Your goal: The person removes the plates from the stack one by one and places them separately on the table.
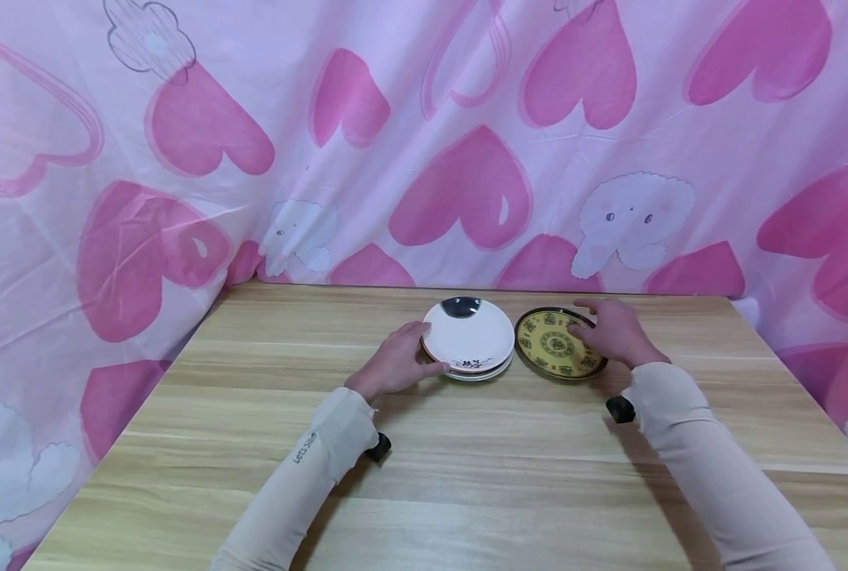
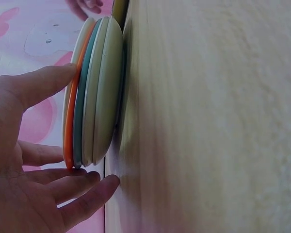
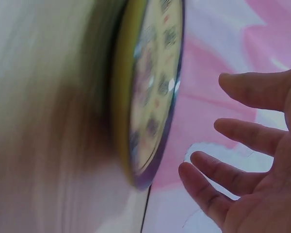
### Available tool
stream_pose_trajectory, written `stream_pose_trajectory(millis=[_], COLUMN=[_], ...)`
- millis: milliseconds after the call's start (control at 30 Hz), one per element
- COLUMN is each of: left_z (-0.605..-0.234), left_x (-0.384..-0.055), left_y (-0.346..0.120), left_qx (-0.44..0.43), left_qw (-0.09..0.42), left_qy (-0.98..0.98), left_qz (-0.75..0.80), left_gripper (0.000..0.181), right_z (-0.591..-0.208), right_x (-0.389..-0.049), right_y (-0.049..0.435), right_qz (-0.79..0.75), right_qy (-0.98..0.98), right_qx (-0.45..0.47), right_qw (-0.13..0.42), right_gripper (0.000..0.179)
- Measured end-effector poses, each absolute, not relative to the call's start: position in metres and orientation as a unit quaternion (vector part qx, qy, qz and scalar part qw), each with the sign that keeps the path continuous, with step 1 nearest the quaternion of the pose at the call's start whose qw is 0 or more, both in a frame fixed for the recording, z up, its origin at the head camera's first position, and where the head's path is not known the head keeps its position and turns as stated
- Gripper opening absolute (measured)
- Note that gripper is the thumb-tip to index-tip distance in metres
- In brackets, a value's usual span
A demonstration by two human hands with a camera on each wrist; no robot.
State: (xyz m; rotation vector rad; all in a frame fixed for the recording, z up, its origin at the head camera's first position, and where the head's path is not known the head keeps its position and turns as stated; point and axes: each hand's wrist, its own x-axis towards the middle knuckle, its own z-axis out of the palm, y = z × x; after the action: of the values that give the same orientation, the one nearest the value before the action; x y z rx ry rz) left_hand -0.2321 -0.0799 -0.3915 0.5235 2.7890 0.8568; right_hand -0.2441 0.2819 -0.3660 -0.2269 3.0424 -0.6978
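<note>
My L hand is spread round the 7-to-9 o'clock rim of a stack of round, glossy, white-topped plates w/ orange, teal & cream edges, approx. 12 o'clock on the wood-grain table, thumb touching the orange edge but not clamped. My R hand, fingers well apart & gripping nothing, hovers by the 2 o'clock side of a round, yellow, dark-rimmed patterned plate, itself at 1 o'clock. Prob. ceramic or melamine (can't tell), so stiff, slick, poss. chippable: I'd cup the heavier stack low at 9 & 3, pinch the lighter single at opp. rims.
</note>
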Motion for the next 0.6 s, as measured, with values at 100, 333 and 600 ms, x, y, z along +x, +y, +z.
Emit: stream_pose_trajectory(millis=[100, 333, 600], left_z=[-0.391, -0.393, -0.392], left_x=[-0.231, -0.232, -0.233], left_y=[-0.080, -0.081, -0.080], left_qx=[0.175, 0.187, 0.196], left_qw=[0.088, 0.071, 0.067], left_qy=[0.936, 0.927, 0.926], left_qz=[0.293, 0.316, 0.316], left_gripper=[0.089, 0.092, 0.090], right_z=[-0.362, -0.366, -0.371], right_x=[-0.241, -0.240, -0.240], right_y=[0.270, 0.242, 0.214], right_qz=[-0.249, -0.315, -0.358], right_qy=[0.966, 0.945, 0.927], right_qx=[-0.075, -0.086, -0.107], right_qw=[-0.007, -0.012, 0.034], right_gripper=[0.060, 0.062, 0.068])
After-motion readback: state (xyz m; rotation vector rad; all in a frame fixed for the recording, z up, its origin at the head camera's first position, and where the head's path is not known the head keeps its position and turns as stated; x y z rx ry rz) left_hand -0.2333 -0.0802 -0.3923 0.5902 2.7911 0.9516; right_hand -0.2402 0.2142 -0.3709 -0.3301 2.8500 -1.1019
